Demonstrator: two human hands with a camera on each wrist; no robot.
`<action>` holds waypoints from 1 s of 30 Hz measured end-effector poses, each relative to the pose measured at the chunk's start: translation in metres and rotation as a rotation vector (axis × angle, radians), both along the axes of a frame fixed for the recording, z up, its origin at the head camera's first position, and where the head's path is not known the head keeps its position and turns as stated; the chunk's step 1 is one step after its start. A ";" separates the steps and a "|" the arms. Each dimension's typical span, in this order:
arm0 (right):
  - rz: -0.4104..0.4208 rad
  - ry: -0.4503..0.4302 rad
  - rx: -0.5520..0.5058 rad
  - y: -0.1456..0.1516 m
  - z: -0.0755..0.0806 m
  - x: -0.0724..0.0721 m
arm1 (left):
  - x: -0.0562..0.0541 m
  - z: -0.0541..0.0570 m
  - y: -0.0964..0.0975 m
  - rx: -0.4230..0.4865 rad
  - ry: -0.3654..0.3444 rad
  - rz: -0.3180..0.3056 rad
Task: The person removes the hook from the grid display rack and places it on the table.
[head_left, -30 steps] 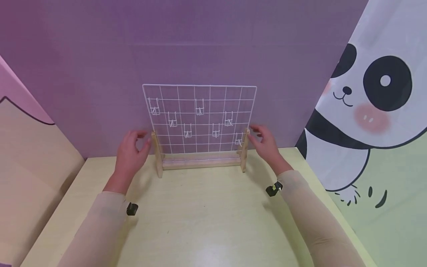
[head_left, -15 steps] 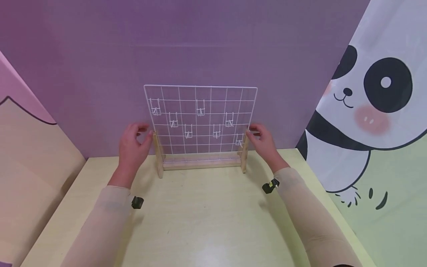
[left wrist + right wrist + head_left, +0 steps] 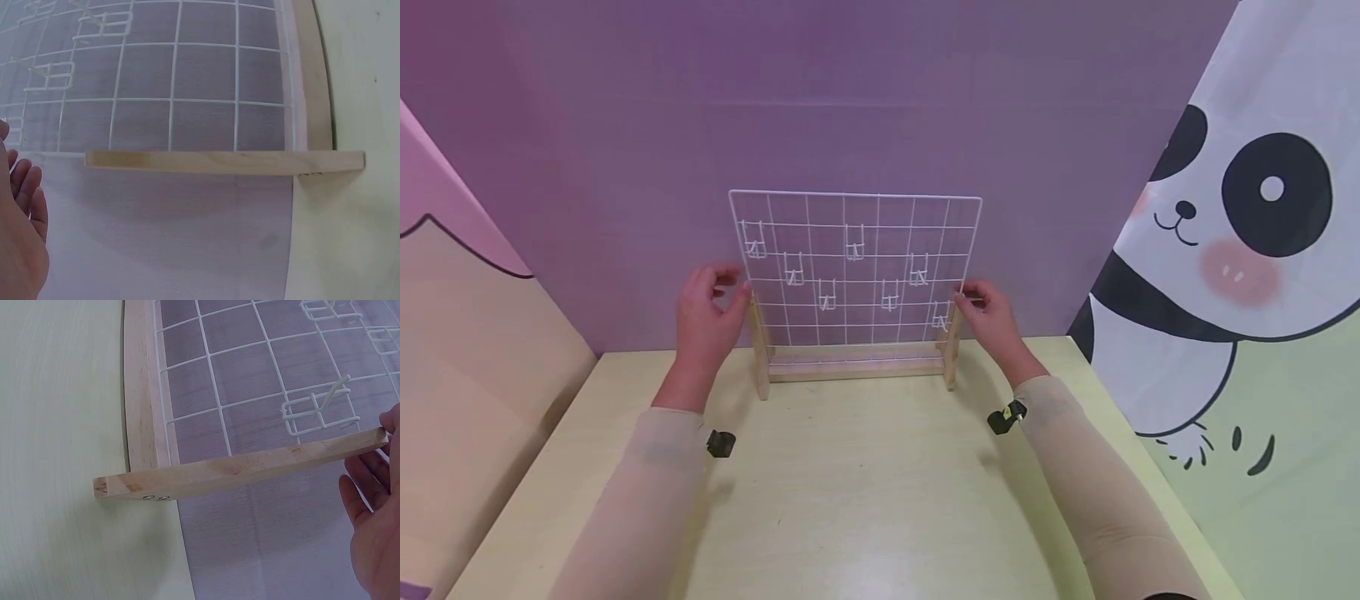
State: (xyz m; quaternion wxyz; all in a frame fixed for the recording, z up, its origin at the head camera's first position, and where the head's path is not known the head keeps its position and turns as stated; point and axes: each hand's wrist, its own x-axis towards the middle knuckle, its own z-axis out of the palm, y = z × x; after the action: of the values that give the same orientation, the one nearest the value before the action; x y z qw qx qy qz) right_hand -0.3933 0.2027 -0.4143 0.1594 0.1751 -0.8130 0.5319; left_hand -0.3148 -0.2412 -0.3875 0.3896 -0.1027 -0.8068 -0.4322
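Note:
A white wire grid display rack (image 3: 861, 212) stands upright on the table, with several white wire hooks (image 3: 854, 250) hung on its mesh. Pale wooden posts (image 3: 761, 358) hold it up at both sides. My left hand (image 3: 706, 321) is at the rack's left edge, thumb tip right by the wire above the post's top and fingers loosely bent, apart from the thumb. At the other side, my right hand (image 3: 994, 321) pinches the top of the right wooden post (image 3: 250, 465) between thumb and fingers; some of these fingertips are hidden from the head view.
Beneath the rack lies a pale wood-grain table (image 3: 861, 467). A purple backdrop (image 3: 880, 100) rises close behind it. To the right hangs a panda-print sheet (image 3: 1217, 183), and a beige and pink panel (image 3: 467, 375) borders the left. Small black wrist cameras (image 3: 720, 443) project from the sleeves.
My left hand has moved up and slightly right, its thumb now above the left post's top. The right thumb has closed in on the right post. The rack stays standing.

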 end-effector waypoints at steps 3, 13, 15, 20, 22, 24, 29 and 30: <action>-0.010 -0.017 -0.017 0.001 -0.001 0.000 | -0.002 0.003 0.003 0.019 0.006 -0.008; 0.006 -0.045 -0.104 0.003 -0.006 -0.003 | -0.006 0.015 0.011 0.034 0.075 -0.014; 0.015 -0.045 -0.119 0.002 -0.007 -0.004 | -0.006 0.018 0.012 0.031 0.097 -0.016; 0.020 -0.055 -0.146 0.001 -0.009 -0.007 | -0.009 0.025 0.016 0.046 0.144 -0.033; 0.016 -0.063 -0.148 0.000 -0.008 -0.007 | -0.010 0.026 0.017 0.062 0.156 -0.039; 0.016 -0.066 -0.154 0.000 -0.007 -0.007 | -0.012 0.027 0.018 0.081 0.166 -0.043; 0.016 -0.070 -0.171 0.002 -0.007 -0.008 | -0.014 0.029 0.020 0.100 0.181 -0.046; 0.016 -0.072 -0.176 0.002 -0.008 -0.008 | -0.014 0.030 0.021 0.098 0.184 -0.043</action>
State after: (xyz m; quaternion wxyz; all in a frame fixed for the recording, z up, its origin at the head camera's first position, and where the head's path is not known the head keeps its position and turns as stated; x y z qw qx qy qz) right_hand -0.4011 0.2047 -0.4220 0.1405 0.1475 -0.7671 0.6083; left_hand -0.3286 -0.2204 -0.3579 0.4571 -0.1400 -0.7432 -0.4681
